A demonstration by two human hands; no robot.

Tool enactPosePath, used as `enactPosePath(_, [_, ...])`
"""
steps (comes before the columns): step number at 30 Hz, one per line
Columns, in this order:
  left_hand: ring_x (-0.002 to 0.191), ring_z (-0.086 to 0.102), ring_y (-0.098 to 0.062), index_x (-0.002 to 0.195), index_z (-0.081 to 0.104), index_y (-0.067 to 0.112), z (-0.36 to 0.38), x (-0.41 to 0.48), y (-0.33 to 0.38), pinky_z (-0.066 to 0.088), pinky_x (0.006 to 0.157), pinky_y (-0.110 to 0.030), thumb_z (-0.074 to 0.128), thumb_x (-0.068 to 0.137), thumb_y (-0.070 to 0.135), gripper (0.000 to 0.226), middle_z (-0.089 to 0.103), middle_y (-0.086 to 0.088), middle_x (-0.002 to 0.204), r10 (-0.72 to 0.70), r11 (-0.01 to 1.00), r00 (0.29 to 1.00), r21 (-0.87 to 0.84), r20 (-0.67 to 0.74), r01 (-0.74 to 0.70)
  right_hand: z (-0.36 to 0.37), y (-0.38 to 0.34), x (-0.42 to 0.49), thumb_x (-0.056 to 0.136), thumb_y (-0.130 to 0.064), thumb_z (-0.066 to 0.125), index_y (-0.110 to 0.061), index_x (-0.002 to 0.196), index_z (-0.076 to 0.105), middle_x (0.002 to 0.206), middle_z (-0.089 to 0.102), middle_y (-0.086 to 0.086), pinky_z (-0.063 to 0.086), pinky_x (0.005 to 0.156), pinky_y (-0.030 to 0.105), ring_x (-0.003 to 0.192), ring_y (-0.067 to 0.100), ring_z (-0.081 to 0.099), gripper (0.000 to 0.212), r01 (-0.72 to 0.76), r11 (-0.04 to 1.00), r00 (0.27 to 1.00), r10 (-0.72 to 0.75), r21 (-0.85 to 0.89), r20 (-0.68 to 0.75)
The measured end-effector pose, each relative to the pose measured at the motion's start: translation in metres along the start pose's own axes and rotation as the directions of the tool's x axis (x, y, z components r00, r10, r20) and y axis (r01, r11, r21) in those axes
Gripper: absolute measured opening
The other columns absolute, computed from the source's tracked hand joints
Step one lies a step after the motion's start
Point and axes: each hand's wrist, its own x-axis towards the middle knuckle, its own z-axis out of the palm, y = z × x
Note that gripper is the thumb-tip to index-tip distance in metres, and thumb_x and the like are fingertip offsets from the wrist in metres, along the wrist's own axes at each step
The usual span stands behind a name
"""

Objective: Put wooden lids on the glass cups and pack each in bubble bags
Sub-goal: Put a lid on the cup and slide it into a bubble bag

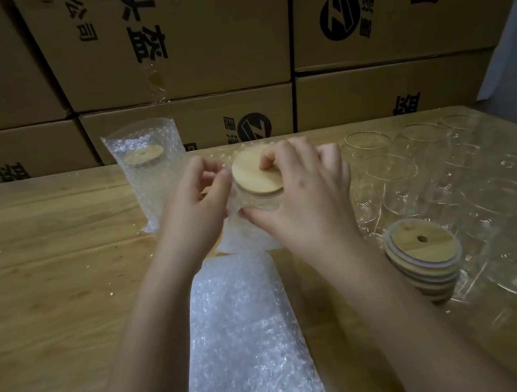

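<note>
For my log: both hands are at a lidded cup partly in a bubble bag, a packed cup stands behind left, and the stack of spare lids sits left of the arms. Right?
No. The head view shows the stack of spare lids right of the arms. Left hand and right hand are at the lidded cup in its bubble bag; the packed cup stands behind left.

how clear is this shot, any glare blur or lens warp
Head view: dim warm light; the empty glass cups at right nearly vanish against the table, traced only by rim glints; the flat bubble bags glare white; wide-angle warp tilts the cardboard boxes.
</note>
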Motion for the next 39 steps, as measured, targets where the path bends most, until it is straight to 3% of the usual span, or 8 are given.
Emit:
enactPosePath(7, [0.092,0.064,-0.027,0.083,0.055,0.033,0.002,0.001,-0.006,0.052,0.084,-0.057,0.054,0.097,0.028,0.014,0.066,-0.002,0.093,0.066,0.996,0.998,0.053,0.011,-0.066,0.011,0.005,-0.001,0.067,-0.060,0.070,-0.033,0.100,0.044,0.113,0.052,-0.012,0.011,0.071,0.028,0.091,0.014,0.027,0.050,0.024,0.997,0.995,-0.018,-0.070,0.097])
enactPosePath(13, [0.089,0.064,-0.026,0.082,0.056,0.033,0.002,0.001,-0.008,0.053,0.083,-0.056,0.056,0.096,0.026,0.016,0.066,-0.002,0.086,0.100,0.993,0.995,0.054,0.016,-0.101,0.024,0.007,-0.008,0.076,-0.056,0.067,-0.025,0.113,0.043,0.122,0.048,-0.002,0.028,0.085,0.033,0.104,0.021,0.037,0.054,0.066,0.982,0.990,-0.042,-0.177,0.132])
enactPosePath(21, [0.082,0.062,-0.020,0.084,0.054,0.032,-0.010,0.002,-0.008,0.055,0.079,-0.053,0.054,0.097,0.026,0.014,0.061,0.008,0.083,0.129,0.982,0.990,0.146,-0.056,-0.120,0.003,0.005,-0.002,0.098,-0.038,0.030,-0.029,0.129,0.046,0.137,0.042,-0.003,0.027,0.088,0.038,0.114,0.022,0.043,0.037,0.128,0.980,0.958,-0.082,-0.152,0.277])
enactPosePath(24, [0.081,0.059,-0.011,0.090,0.054,0.028,-0.017,0.004,-0.011,0.055,0.072,-0.045,0.053,0.097,0.025,0.008,0.053,0.018,0.086,0.247,0.907,0.963,0.375,-0.108,-0.190,-0.015,0.010,0.001,0.094,-0.014,0.030,-0.024,0.133,0.044,0.138,0.041,-0.004,0.034,0.092,0.037,0.115,0.022,0.047,0.043,0.161,0.979,0.924,-0.103,-0.129,0.368])
enactPosePath(28, [0.073,0.061,-0.019,0.092,0.053,0.025,-0.024,0.004,-0.014,0.052,0.064,-0.042,0.052,0.097,0.021,0.006,0.058,0.008,0.083,0.324,0.811,0.936,0.550,-0.141,-0.198,-0.028,0.013,0.003,0.075,0.008,0.029,-0.022,0.129,0.048,0.136,0.046,-0.005,0.037,0.091,0.032,0.120,0.021,0.045,0.065,0.201,0.963,0.919,-0.123,-0.178,0.375])
enactPosePath(33, [0.066,0.063,-0.025,0.095,0.054,0.020,-0.027,-0.003,-0.006,0.052,0.054,-0.043,0.051,0.096,0.011,0.010,0.062,-0.001,0.087,0.403,0.680,0.915,0.660,0.026,-0.318,-0.022,0.018,0.006,0.090,-0.010,0.058,-0.020,0.103,0.061,0.112,0.046,-0.003,0.027,0.071,0.026,0.106,0.019,0.040,0.017,0.185,0.930,0.951,-0.087,-0.319,0.297])
enactPosePath(36, [0.064,0.060,-0.021,0.101,0.066,0.022,-0.034,-0.008,0.000,0.047,0.047,-0.034,0.048,0.093,0.005,0.026,0.059,0.002,0.097,0.390,0.504,0.893,0.760,0.223,-0.410,-0.021,0.019,0.008,0.092,-0.019,0.060,-0.016,0.098,0.066,0.109,0.042,0.001,0.028,0.071,0.028,0.103,0.022,0.039,0.009,0.135,0.942,0.976,-0.073,-0.307,0.207])
enactPosePath(39, [0.078,0.060,-0.012,0.108,0.064,0.033,-0.040,-0.010,0.004,0.039,0.052,-0.020,0.047,0.089,0.026,0.026,0.053,0.012,0.107,0.232,0.480,0.937,0.807,0.261,-0.343,-0.022,0.021,0.008,0.092,-0.024,0.061,-0.014,0.093,0.067,0.109,0.044,0.002,0.031,0.071,0.029,0.102,0.021,0.040,0.012,0.150,0.951,0.978,-0.103,-0.269,0.184])
